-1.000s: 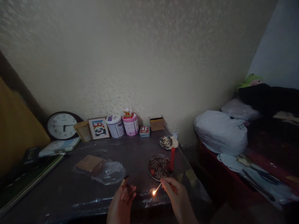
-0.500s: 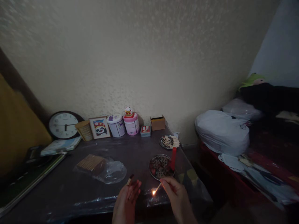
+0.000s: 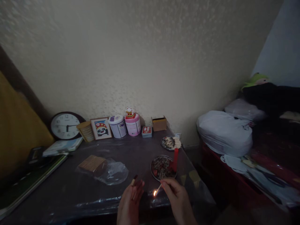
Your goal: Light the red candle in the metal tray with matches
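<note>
My right hand (image 3: 179, 198) pinches a lit match (image 3: 157, 189) by its bare tail end, flame low at the far tip. It is feather-light, brittle, and burns toward my fingers, so I judge the grip belongs far back. My left hand (image 3: 130, 201) clasps a small matchbox (image 3: 134, 180). Beyond, on the table (image 3: 70, 190), a red candle (image 3: 175, 159) stands by a metal dish (image 3: 161, 167).

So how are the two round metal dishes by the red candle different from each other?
The nearer dish holds a dark speckled jumble with reddish bits; the farther dish holds a pile of pale sticks with dark tips. The red candle stands upright at the nearer dish's right edge, while the farther dish has none. The nearer one looks larger. Both are round, shiny and shallow, on the dark table.
</note>
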`<state>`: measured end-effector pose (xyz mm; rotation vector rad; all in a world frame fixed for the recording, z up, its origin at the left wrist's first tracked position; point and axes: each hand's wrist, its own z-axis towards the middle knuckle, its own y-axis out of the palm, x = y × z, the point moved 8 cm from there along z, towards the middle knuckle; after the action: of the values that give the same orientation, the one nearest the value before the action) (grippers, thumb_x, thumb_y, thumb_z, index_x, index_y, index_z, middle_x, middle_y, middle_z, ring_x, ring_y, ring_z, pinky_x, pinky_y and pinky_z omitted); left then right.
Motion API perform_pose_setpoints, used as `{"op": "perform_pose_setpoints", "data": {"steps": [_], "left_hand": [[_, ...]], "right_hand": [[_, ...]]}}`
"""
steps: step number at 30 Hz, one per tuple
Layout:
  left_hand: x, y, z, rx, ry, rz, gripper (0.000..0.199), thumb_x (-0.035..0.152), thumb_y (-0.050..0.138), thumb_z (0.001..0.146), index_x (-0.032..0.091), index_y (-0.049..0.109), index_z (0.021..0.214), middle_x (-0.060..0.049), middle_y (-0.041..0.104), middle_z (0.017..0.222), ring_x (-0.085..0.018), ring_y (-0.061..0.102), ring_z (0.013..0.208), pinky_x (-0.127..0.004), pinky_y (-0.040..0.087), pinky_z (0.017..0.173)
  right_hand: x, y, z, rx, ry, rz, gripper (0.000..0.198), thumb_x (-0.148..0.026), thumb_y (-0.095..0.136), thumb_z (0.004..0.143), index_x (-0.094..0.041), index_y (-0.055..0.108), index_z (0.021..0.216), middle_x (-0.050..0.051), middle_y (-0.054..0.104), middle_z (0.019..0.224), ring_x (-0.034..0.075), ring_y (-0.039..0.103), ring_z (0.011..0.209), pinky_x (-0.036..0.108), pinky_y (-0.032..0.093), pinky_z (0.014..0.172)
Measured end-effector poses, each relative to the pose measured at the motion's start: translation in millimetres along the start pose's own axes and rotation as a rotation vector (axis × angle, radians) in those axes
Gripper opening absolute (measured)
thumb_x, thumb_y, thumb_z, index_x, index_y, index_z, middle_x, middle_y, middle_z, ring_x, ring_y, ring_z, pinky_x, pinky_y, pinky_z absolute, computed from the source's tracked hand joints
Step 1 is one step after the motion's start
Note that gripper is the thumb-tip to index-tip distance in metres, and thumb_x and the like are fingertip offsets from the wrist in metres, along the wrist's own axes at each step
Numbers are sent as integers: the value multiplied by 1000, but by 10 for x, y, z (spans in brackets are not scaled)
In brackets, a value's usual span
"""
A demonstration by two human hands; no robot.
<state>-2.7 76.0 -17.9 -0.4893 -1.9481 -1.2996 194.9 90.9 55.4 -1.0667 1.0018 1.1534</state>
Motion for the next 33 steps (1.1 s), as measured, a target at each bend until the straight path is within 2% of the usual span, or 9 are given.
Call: {"op": "perform_pose_setpoints", "data": {"steps": [4, 8, 15, 19, 25, 33], "left_hand": [[22, 24, -31, 30, -30, -22, 31, 38, 71, 67, 14, 72, 88, -17, 74, 86, -35, 65, 101, -52, 45, 94], [67, 38, -54, 46, -39, -29, 25, 34, 69, 69, 16, 72, 86, -17, 74, 88, -36, 63, 105, -54, 43, 96], [61, -3, -13, -7, -162, -36, 22, 27, 70, 69, 14, 71, 87, -19, 73, 92, -35, 56, 117, -50, 44, 97], [57, -11, -13, -32, -136, -46, 24, 28, 71, 69, 15, 71, 89, -19, 73, 94, -35, 59, 113, -50, 44, 97], [22, 0, -53, -4, -48, -54, 28, 37, 68, 74, 18, 72, 93, -15, 74, 97, -32, 66, 101, -50, 41, 99], [53, -17, -34, -15, -41, -37, 26, 39, 66, 74, 22, 73, 93, -13, 74, 98, -32, 64, 104, -53, 41, 98]], "right_hand": [[10, -1, 13, 4, 10, -9, 23, -36, 57, 82, -19, 72, 79, 5, 71, 81, 20, 64, 78, 24, 48, 71], [-2, 15, 18, -5, 2, -14, 23, -36, 56, 83, -19, 72, 79, 5, 71, 81, 20, 64, 78, 24, 48, 71], [14, 34, 21, -12, -19, -10, 23, -36, 55, 84, -20, 72, 81, 5, 71, 84, 20, 64, 82, 25, 48, 71], [15, 37, 19, -17, -23, -23, 23, -35, 55, 84, -20, 72, 81, 5, 70, 83, 20, 64, 80, 24, 47, 71], [-5, 50, 5, -21, -74, -82, 21, -33, 54, 86, -20, 71, 82, 3, 67, 80, 18, 62, 78, 23, 46, 72], [-46, 66, 14, -26, -102, -140, 22, -32, 53, 87, -21, 71, 81, 3, 67, 80, 17, 63, 76, 22, 46, 70]]}}
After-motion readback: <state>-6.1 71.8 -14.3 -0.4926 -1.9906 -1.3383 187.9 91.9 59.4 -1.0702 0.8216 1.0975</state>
